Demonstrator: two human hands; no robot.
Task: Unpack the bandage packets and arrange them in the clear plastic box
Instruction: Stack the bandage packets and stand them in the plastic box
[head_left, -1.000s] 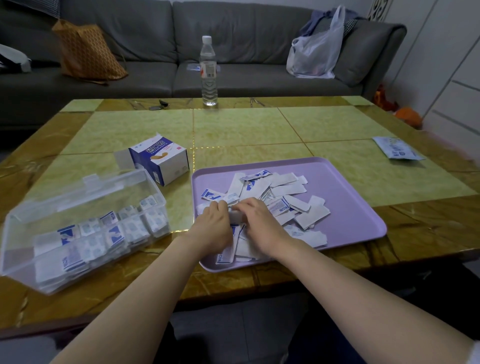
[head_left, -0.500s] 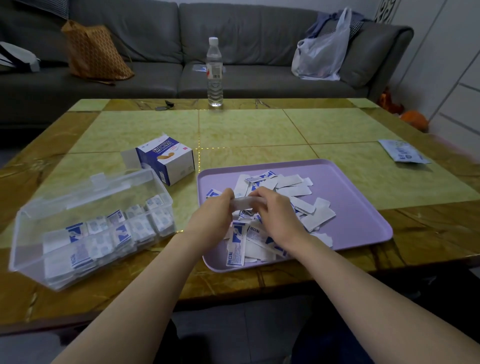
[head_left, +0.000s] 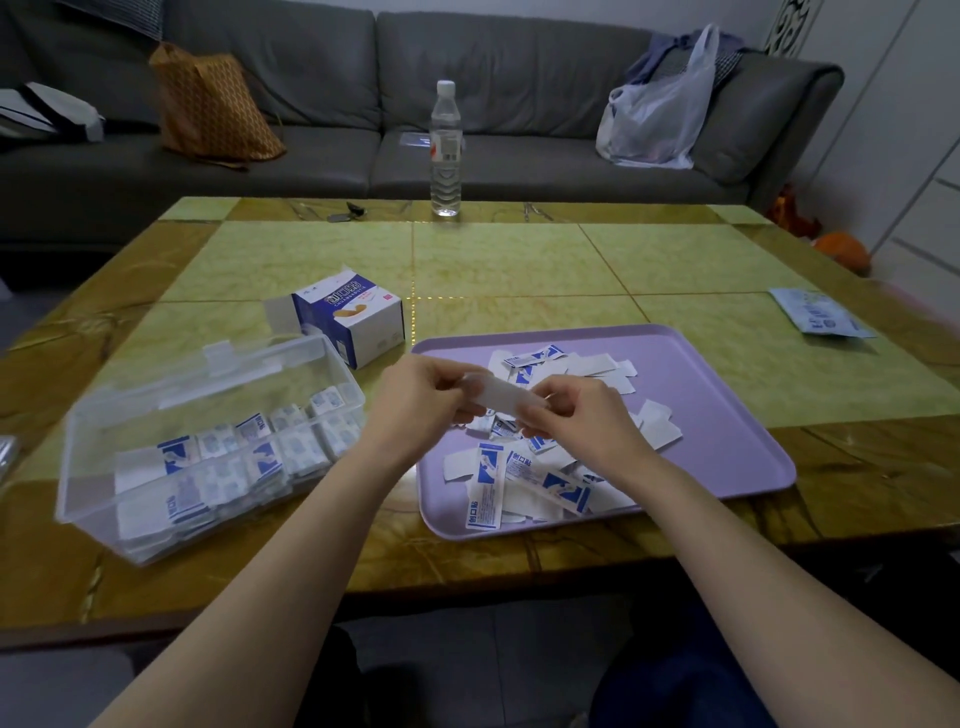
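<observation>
A white bandage packet stack (head_left: 501, 393) is held above the purple tray (head_left: 722, 415), its ends pinched by my left hand (head_left: 415, 402) and my right hand (head_left: 582, 415). Several loose blue-and-white bandage packets (head_left: 524, 483) lie scattered in the tray below. The clear plastic box (head_left: 202, 441) stands open to the left, with several packets lined up inside. An opened blue-and-white bandage carton (head_left: 350, 319) sits behind the box.
A water bottle (head_left: 445, 150) stands at the table's far edge. A flat blue-printed pouch (head_left: 818, 314) lies at the right edge of the table. A grey sofa with an orange bag (head_left: 213, 104) and a plastic bag (head_left: 660, 114) is behind.
Both hands have risen from the pile in the tray with a small stack of packets held between them. The view has shifted a little.
</observation>
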